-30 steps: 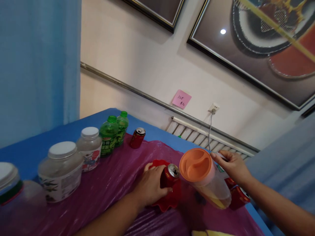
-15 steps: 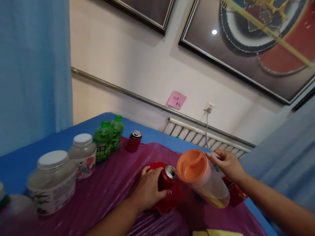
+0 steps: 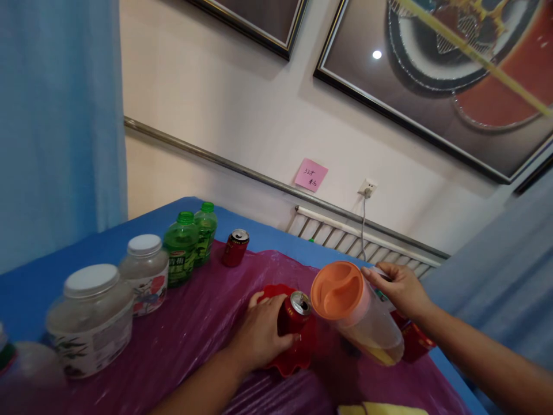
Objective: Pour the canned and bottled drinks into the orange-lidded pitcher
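My left hand (image 3: 263, 331) is wrapped round a red drink can (image 3: 294, 314) with an opened silver top. The can is held over a red scalloped dish (image 3: 287, 364); whether its base touches the dish is hidden. With its fingers closed on the handle, my right hand (image 3: 400, 288) holds a clear plastic pitcher (image 3: 367, 331). Its orange lid (image 3: 337, 291) is tilted toward the can, the two close together. Some yellowish liquid (image 3: 384, 353) lies low in the pitcher. I see no stream between pitcher and can.
Two white-lidded jars (image 3: 93, 323), two green bottles (image 3: 180, 253) and another red can (image 3: 235, 248) stand at the left. Red packaging (image 3: 417, 340) sits behind the pitcher. A yellow cloth-like item (image 3: 380, 409) lies at the near edge. Purple plastic sheeting (image 3: 194, 328) covers the blue table (image 3: 159, 216).
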A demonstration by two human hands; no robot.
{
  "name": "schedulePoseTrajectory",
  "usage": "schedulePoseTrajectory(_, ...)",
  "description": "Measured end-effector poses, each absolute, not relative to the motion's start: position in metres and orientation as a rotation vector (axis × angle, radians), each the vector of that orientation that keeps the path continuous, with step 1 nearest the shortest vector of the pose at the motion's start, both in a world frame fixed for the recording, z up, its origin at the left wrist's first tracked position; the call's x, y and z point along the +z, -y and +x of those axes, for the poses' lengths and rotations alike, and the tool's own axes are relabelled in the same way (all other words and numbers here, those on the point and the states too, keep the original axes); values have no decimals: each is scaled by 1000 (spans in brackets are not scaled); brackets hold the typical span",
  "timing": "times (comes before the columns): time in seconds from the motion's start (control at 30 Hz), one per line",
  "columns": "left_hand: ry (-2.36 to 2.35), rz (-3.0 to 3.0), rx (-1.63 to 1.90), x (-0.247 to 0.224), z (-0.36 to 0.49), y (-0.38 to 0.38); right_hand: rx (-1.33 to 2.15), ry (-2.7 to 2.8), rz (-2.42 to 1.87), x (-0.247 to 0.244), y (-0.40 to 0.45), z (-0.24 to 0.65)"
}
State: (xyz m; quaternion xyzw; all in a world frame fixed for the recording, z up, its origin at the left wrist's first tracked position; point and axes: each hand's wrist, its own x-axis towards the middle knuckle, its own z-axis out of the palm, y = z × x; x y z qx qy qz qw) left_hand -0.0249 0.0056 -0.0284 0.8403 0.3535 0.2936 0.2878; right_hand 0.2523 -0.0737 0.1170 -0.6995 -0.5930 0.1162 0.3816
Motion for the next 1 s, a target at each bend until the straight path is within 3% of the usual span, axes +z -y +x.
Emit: schedulePoseTrajectory(1.0, -961, 2242, 755, -21, -26, -3, 285, 1498, -1814, 117, 76, 249)
